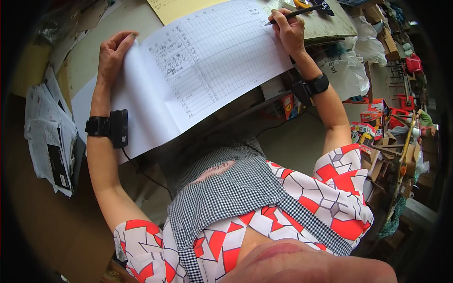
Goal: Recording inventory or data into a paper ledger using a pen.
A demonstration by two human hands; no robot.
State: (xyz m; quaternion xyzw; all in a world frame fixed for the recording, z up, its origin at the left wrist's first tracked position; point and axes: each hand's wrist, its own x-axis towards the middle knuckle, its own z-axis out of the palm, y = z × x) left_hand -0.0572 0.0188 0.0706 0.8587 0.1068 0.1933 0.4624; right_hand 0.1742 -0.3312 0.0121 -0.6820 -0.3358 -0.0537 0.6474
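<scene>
A large open ledger [226, 61] with a printed grid and handwritten entries lies across the table in front of me. My right hand [289, 34] is closed around a black pen [302, 11], its tip close to the upper right part of the gridded page. At the ledger's upper left, my left hand [113, 55] is closed at the edge of the blank, curved left-hand page [144, 94], thumb against curled fingers. That page bulges up slightly beside my wrist. Both wrists carry black straps with small dark boxes.
The pale table [87, 63] extends beyond the ledger, with a yellow sheet [177, 8] at the back. Scissors with orange handles [302, 4] lie by the pen. A stack of papers [49, 132] stands at left; plastic bags [349, 75] and red boxes [370, 125] crowd the right.
</scene>
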